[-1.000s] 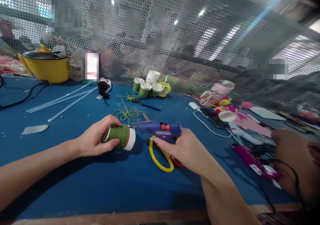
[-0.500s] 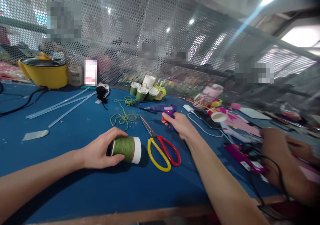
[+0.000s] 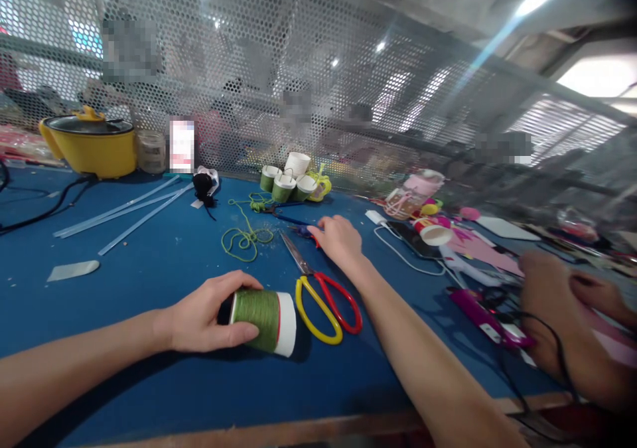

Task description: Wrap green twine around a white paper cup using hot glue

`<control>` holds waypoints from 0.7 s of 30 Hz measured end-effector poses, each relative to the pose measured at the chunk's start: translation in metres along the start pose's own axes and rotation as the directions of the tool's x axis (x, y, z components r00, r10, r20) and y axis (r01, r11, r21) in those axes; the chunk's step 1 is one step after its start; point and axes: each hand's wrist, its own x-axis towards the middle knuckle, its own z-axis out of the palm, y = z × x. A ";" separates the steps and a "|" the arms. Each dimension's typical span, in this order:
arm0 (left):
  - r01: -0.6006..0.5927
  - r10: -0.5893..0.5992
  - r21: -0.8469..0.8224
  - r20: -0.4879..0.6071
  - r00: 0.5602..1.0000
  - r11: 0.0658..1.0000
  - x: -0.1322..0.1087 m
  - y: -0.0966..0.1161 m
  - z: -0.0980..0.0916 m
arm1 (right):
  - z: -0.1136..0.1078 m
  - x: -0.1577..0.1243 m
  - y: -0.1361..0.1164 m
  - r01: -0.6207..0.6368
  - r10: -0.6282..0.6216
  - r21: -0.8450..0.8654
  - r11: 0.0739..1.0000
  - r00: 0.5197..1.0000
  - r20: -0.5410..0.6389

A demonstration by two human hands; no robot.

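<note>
My left hand (image 3: 212, 315) grips a white paper cup wrapped in green yarn (image 3: 259, 318), tilted on its side with its bare white band to the right. Fingers are over the top and the thumb along the front. My right hand (image 3: 341, 241) is closed over a hot glue gun (image 3: 302, 231). Only its nozzle end and a bit of orange trigger show; the rest is hidden behind the hand. Between the hands lie scissors (image 3: 318, 302) with one yellow and one red handle, their tips toward the loose green yarn (image 3: 243, 239).
Several small yarn-wrapped cups (image 3: 283, 186) stand at the mesh screen. Glue sticks (image 3: 144, 216) and a yellow electric pot (image 3: 92, 146) are left. To the right are a phone (image 3: 413, 239) with a white cable, a purple glue gun (image 3: 478, 315) and another person's arm (image 3: 552, 328).
The yarn-wrapped cup has moved right and nearer to me in my left hand. My right hand has shifted left with the glue gun, which now lies lower and mostly behind the hand.
</note>
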 end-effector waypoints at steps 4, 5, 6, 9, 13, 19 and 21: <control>0.014 -0.014 -0.013 0.001 1.000 1.000 0.000 0.001 -0.002 | 0.015 0.013 -0.053 0.335 -0.340 0.063 0.940 0.925 0.167; 0.015 -0.015 -0.016 0.003 1.000 1.000 0.000 0.001 -0.002 | 0.021 0.015 -0.065 0.403 -0.412 0.086 0.911 0.885 0.215; 0.015 -0.015 -0.021 0.005 1.000 1.000 0.000 0.001 -0.003 | 0.027 0.017 -0.077 0.457 -0.467 0.101 0.884 0.847 0.255; 0.020 -0.020 -0.026 0.010 1.000 0.999 0.001 -0.001 -0.004 | 0.046 0.023 -0.098 0.532 -0.532 0.101 0.841 0.778 0.334; 0.040 -0.039 0.020 -0.026 0.999 0.999 0.002 -0.005 -0.006 | 0.063 0.034 -0.102 0.520 -0.496 0.050 0.853 0.774 0.394; 0.036 -0.028 0.107 -0.075 0.997 0.994 0.004 -0.011 -0.007 | 0.067 0.038 -0.098 0.476 -0.452 0.051 0.878 0.790 0.415; 0.055 -0.045 0.131 -0.080 0.996 0.990 0.005 -0.013 -0.007 | 0.062 0.035 -0.097 0.465 -0.457 0.078 0.882 0.800 0.389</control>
